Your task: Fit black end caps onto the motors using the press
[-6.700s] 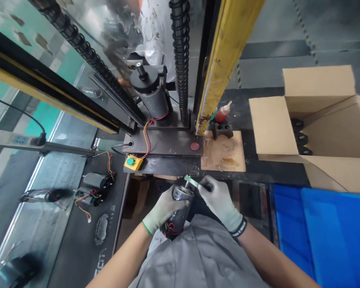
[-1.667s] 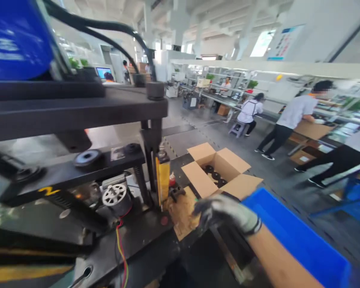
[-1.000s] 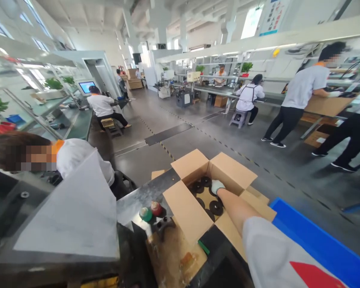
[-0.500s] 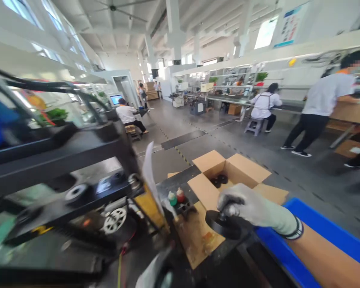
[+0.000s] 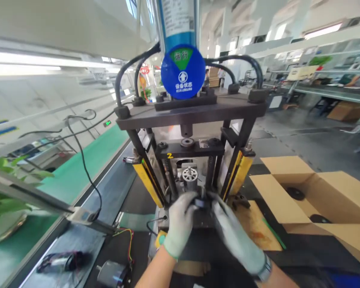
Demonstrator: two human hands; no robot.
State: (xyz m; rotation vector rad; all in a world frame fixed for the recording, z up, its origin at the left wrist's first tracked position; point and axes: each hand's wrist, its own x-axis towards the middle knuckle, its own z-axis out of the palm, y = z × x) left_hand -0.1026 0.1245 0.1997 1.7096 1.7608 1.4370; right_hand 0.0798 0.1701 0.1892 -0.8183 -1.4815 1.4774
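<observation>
Closest to the wearer, at the lower left, a dark grey motor (image 5: 111, 274) lies on its side on the black mat, its short shaft towards the left, with red and yellow wires (image 5: 129, 240) beyond it. The left hand (image 5: 181, 224), in a pale glove, has its fingers bent and nearly closed, fingertips and thumb pinching the left edge of a dark part (image 5: 201, 203). The right hand (image 5: 234, 230), gloved and smeared by motion, is half-curled at the other side of that part; whether it grips cannot be told. The dark part sits between the hands, above the front of the press base; it is small, blackish with a bluish-grey sheen, and looks wider across than tall, but blur hides which way it faces. To the right lie a stained brown board (image 5: 259, 228) and an open cardboard box (image 5: 315, 196) with black discs (image 5: 295, 193) inside. Just past the hands, a spoked motor (image 5: 190, 175) stands within the press (image 5: 192, 110), its long axis upright and shaft end up; its top is a silvery wheel-like face with dark openings around a central stub, over a grey cylindrical body. Above and beyond rise the press's black crossbeams and a blue round sign (image 5: 183, 72) with a green wedge; shelving and benches fill the room behind.
</observation>
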